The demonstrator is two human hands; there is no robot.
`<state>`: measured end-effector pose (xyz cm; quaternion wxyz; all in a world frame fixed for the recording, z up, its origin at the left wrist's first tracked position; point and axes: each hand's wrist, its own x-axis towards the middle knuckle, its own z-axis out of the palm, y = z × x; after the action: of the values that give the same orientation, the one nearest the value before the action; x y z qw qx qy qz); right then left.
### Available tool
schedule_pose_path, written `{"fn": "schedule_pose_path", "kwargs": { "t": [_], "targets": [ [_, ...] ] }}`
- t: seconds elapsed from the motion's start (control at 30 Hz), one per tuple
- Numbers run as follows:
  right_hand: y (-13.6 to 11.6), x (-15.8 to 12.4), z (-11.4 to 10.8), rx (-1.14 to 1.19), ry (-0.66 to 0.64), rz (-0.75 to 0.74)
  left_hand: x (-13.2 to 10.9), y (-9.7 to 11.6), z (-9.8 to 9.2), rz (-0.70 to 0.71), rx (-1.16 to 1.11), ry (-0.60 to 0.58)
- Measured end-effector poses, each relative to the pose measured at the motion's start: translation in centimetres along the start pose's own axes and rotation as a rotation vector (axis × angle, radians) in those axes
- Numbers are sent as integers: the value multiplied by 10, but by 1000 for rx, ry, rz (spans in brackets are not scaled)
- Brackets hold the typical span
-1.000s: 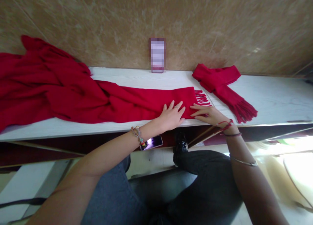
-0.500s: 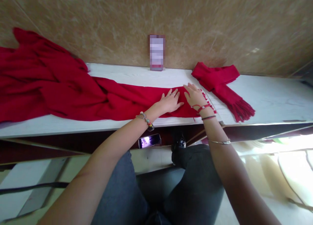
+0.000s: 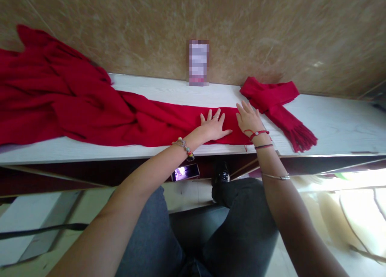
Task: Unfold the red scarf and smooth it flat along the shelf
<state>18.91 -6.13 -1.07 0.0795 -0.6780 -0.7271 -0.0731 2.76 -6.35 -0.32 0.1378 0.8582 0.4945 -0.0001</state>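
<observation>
A long red scarf (image 3: pixel 163 122) lies flat along the white tabletop, its left part bunched up in a loose heap. My left hand (image 3: pixel 212 126) rests palm down on the flat stretch, fingers spread, with a ring on one finger. To its right, at the scarf's end, my right hand (image 3: pixel 249 118) lies palm down with its fingers stretched out, covering most of the fringe there. Neither hand grips the cloth. A second red scarf (image 3: pixel 271 102), looped over itself with a fringed end, lies just right of my right hand.
A brown marbled wall (image 3: pixel 144 31) rises behind the narrow white tabletop (image 3: pixel 337 120). A blurred-out small upright object (image 3: pixel 198 64) stands against it. Below the front edge lies a lit phone (image 3: pixel 185 172). My legs are under the table.
My right hand has slid slightly right over the fringed end. The left hand has shifted a little right, its fingers spread wider. The view has moved slightly too.
</observation>
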Motion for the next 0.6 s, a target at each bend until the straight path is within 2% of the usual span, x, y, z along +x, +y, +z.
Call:
{"fn": "schedule_pose_path", "kwargs": {
  "t": [0.07, 0.23, 0.43, 0.6],
  "targets": [
    [-9, -7, -2, -14, -49, -50, -2, 1, -1, 42, 8, 22],
    [-6, -15, 7, 28, -170, -45, -5, -1, 4, 33, -26, -88],
    [2, -12, 10, 39, -157, -67, -5, -1, 7, 40, -9, -51],
    [-1, -14, 8, 25, -69, -76, -7, 1, 7, 17, -2, -43]
  ]
}}
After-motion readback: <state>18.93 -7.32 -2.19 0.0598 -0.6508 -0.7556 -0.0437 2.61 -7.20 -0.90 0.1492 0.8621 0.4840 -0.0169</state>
